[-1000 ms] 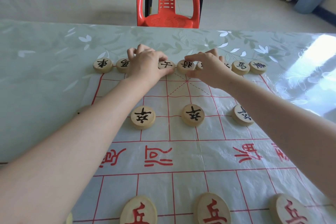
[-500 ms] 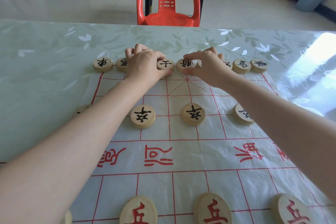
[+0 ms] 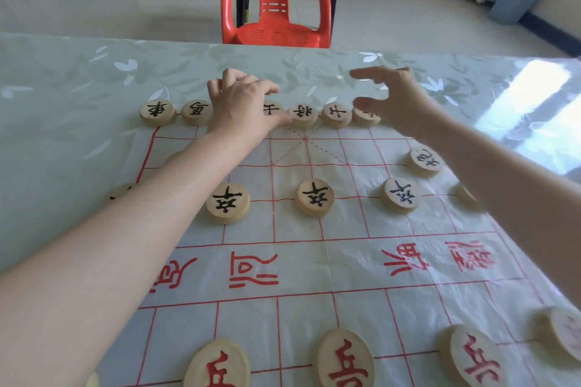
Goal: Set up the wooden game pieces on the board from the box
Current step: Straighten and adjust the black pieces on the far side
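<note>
floral tablecloth [image 3: 63, 135], board [image 3: 314, 261], hands [image 3: 242, 104] apparently at far pieces [image 3: 303, 115]

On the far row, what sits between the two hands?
Head view: two black-lettered pieces between left hand and right hand, plus a third piece partly behind the right thumb.

1 head-worn wide-angle camera looks forward and down, close over the board [image 3: 355, 264], facing the red chair [image 3: 276, 31].

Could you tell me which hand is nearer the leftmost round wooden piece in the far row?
Left. The left hand rests two places right of the wooden piece; the right hand hovers farther right.
</note>
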A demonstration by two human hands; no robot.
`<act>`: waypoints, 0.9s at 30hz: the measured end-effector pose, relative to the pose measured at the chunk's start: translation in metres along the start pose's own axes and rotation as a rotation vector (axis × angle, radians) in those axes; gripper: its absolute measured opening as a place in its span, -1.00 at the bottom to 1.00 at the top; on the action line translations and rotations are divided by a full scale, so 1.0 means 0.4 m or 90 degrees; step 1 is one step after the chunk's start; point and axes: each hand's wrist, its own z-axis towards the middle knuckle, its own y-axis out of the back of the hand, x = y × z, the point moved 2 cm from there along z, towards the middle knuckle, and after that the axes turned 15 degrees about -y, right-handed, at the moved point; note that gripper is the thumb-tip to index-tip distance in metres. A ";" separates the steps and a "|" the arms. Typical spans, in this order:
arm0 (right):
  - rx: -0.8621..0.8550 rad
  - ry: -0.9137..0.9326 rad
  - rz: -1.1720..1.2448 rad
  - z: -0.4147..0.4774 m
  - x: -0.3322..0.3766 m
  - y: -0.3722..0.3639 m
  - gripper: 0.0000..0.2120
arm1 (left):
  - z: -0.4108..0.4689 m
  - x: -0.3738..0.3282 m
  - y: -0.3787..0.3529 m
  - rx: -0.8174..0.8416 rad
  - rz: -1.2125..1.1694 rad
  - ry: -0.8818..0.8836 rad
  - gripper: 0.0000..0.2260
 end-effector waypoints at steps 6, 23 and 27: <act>0.068 -0.035 -0.068 0.016 -0.091 0.046 -0.57 | 0.056 -0.108 -0.039 0.020 -0.046 -0.051 -0.58; 0.031 0.005 -0.068 0.019 -0.093 0.000 -0.55 | 0.105 -0.184 -0.113 0.018 0.040 0.020 -0.56; 0.036 0.004 -0.067 0.016 -0.091 -0.008 -0.63 | 0.095 -0.176 -0.120 0.020 0.009 0.027 -0.56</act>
